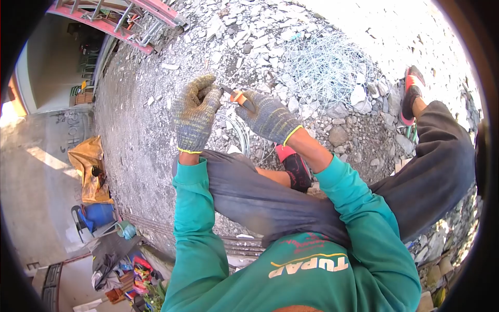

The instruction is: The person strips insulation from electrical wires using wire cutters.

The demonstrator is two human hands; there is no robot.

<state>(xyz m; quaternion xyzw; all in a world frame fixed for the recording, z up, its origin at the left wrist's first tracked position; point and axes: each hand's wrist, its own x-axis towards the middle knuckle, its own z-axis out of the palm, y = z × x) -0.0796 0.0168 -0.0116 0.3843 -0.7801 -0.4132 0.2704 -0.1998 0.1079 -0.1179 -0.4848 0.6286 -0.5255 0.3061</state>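
My left hand (195, 112), in a knitted work glove, is curled shut above my knee, gripping something small and thin that I cannot make out. My right hand (267, 115), also gloved, grips pliers with orange handles (240, 97); the dark jaws point toward the left hand's fingers. A coil of thin wire (236, 127) lies on the gravel just below both hands. I sit with legs in dark trousers, one red-and-black shoe (295, 167) tucked under, the other shoe (411, 91) stretched out to the right.
A tangled heap of pale wire (327, 65) lies on the broken stones beyond my hands. A red ladder (122, 18) lies at top left. A yellow bag (91, 166), a blue container (99, 214) and assorted clutter sit on the concrete at left.
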